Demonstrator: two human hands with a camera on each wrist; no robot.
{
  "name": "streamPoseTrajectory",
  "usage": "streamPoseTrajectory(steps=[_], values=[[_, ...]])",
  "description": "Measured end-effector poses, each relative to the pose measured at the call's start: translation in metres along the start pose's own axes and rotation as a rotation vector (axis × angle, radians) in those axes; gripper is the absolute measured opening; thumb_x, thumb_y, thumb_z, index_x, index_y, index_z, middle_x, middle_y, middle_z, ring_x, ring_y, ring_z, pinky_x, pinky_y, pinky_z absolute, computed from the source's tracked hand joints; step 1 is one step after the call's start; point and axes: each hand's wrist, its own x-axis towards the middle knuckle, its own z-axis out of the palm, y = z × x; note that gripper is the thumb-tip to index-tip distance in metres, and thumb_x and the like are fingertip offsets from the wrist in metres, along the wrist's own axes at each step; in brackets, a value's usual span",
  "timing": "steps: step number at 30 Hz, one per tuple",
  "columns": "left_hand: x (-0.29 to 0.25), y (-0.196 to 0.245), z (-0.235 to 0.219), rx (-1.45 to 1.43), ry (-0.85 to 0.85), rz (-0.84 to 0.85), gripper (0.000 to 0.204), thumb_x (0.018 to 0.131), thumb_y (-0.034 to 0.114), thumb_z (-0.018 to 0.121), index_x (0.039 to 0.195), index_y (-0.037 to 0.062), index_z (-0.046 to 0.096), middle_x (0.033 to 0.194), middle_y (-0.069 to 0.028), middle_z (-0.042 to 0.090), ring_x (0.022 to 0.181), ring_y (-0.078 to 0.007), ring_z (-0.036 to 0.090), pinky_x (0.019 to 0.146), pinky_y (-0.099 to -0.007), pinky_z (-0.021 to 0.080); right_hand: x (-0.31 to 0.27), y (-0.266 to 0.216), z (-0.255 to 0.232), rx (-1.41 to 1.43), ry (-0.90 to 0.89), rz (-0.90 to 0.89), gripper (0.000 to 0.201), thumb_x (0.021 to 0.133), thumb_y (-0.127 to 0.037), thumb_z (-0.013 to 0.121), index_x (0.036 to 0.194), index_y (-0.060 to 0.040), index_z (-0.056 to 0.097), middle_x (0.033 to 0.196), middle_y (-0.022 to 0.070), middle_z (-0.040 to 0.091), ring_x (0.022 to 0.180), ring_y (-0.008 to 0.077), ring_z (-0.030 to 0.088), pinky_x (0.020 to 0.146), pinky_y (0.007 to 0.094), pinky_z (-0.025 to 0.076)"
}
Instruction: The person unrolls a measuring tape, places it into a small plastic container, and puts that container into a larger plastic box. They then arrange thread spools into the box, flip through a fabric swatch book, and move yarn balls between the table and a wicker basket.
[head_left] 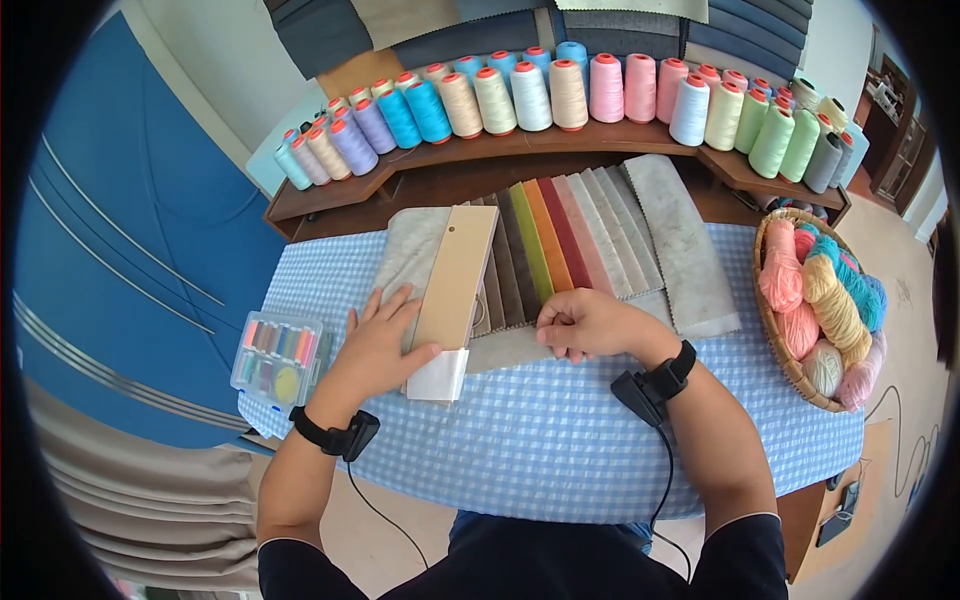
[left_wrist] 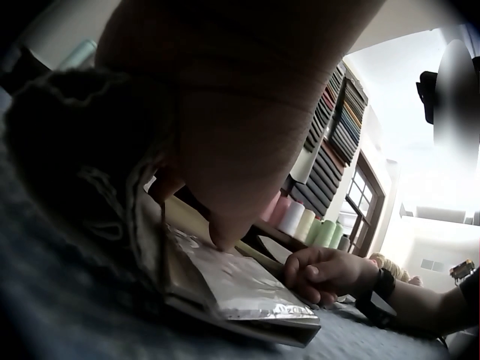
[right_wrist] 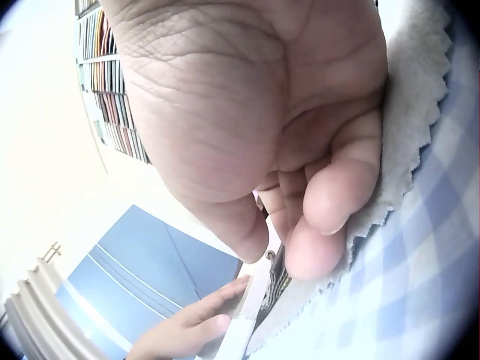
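Observation:
A fabric swatch book (head_left: 540, 245) lies spread on the table, its zigzag-edged strips fanned from brown through green, orange and red to grey. My left hand (head_left: 380, 340) rests with fingers spread on the pale grey fabric at its left side. The thumb lies over the lower end of a tan cardboard strip (head_left: 457, 275), by a white packet (head_left: 437, 378) in clear film (left_wrist: 240, 277). Over the lower edge of the swatches is my right hand (head_left: 595, 325), loosely curled. In the right wrist view, a gap shows between its thumb and fingers, with nothing held.
A wicker basket of yarn (head_left: 790, 350) stands on the right of the checked tablecloth (head_left: 520, 440). To the left sits a clear box of colourful thread (head_left: 277, 355). Several thread cones (head_left: 530, 95) line the raised shelf behind. Cables hang from both wrist cameras.

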Motion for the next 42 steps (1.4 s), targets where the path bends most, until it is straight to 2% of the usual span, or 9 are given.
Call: streamPoseTrajectory(steps=[4,8,11,14,15,20,33,39,42], values=[[-0.007,-0.044,-0.013,-0.134,0.145,0.046,0.059,0.088,0.032,0.073,0.136,0.0026,0.056,0.145,-0.02,0.052,0.138,-0.0363,0.045,0.114,-0.0462,0.036,-0.001,0.002,-0.001,0.03,0.003,-0.017,0.019,0.095,-0.023,0.066,0.097,-0.0038,0.066,0.077,0.0026,0.067,0.063,0.0108,0.063,0.054,0.0259,0.05],[-0.032,-0.129,-0.039,-0.244,0.263,-0.374,0.063,0.09,0.036,0.07,0.134,-0.0064,0.055,0.144,-0.0271,0.05,0.133,-0.039,0.051,0.109,-0.0386,0.042,-0.001,0.001,-0.002,0.043,-0.018,-0.026,0.018,0.095,-0.022,0.066,0.097,-0.0039,0.067,0.077,0.0025,0.067,0.062,0.0109,0.063,0.054,0.0259,0.05],[-0.069,-0.26,-0.029,-0.198,0.303,-0.564,0.077,0.087,0.043,0.071,0.138,-0.01,0.049,0.143,-0.03,0.05,0.133,-0.0397,0.05,0.11,-0.0407,0.041,-0.001,-0.002,-0.003,0.05,-0.02,-0.025,0.018,0.095,-0.021,0.066,0.096,-0.0035,0.067,0.077,0.0025,0.067,0.062,0.0106,0.063,0.054,0.0257,0.05],[-0.115,-0.305,-0.029,0.061,0.315,-0.882,0.092,0.084,0.054,0.071,0.143,-0.0119,0.043,0.143,-0.0298,0.05,0.133,-0.0398,0.05,0.109,-0.0414,0.041,-0.003,-0.006,-0.001,0.042,0.005,0.015,0.018,0.094,-0.021,0.066,0.096,-0.0024,0.067,0.077,0.0028,0.067,0.061,0.0102,0.062,0.054,0.0255,0.05],[-0.126,-0.311,-0.029,-0.211,0.279,-1.007,0.095,0.084,0.057,0.07,0.143,-0.0108,0.043,0.143,-0.0286,0.051,0.133,-0.0398,0.05,0.109,-0.0451,0.041,-0.003,-0.006,-0.001,0.041,0.003,0.015,0.019,0.095,-0.021,0.066,0.096,-0.0024,0.067,0.077,0.0027,0.067,0.061,0.0099,0.062,0.054,0.0253,0.05],[-0.132,-0.302,-0.041,-0.785,0.101,-1.119,0.086,0.084,0.062,0.069,0.138,-0.0039,0.052,0.137,-0.0239,0.057,0.129,-0.0384,0.053,0.103,-0.0587,0.04,0.0,0.002,-0.002,0.048,-0.001,-0.005,0.019,0.096,-0.022,0.065,0.097,-0.0035,0.067,0.076,0.0017,0.067,0.061,0.0092,0.062,0.054,0.0246,0.049],[-0.167,-0.306,-0.059,-1.249,0.244,-0.871,0.056,0.092,0.054,0.064,0.128,0.0113,0.064,0.121,-0.0092,0.069,0.108,-0.026,0.067,0.09,-0.0484,0.053,-0.004,-0.005,0.0,0.039,0.013,0.009,0.021,0.097,-0.024,0.065,0.1,-0.0036,0.067,0.078,0.0015,0.067,0.062,0.0092,0.062,0.055,0.0249,0.05],[-0.124,-0.18,-0.087,-1.433,0.358,-0.715,0.057,0.097,0.051,0.058,0.136,0.0101,0.056,0.118,-0.0083,0.07,0.095,-0.0227,0.071,0.07,-0.0394,0.061,-0.009,-0.015,-0.003,0.009,-0.028,-0.028,0.025,0.098,-0.027,0.065,0.105,-0.0027,0.065,0.082,0.0023,0.066,0.066,0.0102,0.063,0.058,0.0257,0.051],[-0.091,-0.092,-0.084,-1.627,0.238,-0.39,0.051,0.103,0.044,0.05,0.137,0.0067,0.054,0.124,-0.0093,0.067,0.102,-0.0235,0.07,0.073,-0.0407,0.06,-0.03,-0.036,-0.006,0.11,0.039,-0.171,0.033,0.099,-0.031,0.065,0.112,-0.0009,0.062,0.088,0.002,0.066,0.068,0.0096,0.063,0.059,0.0253,0.052]])
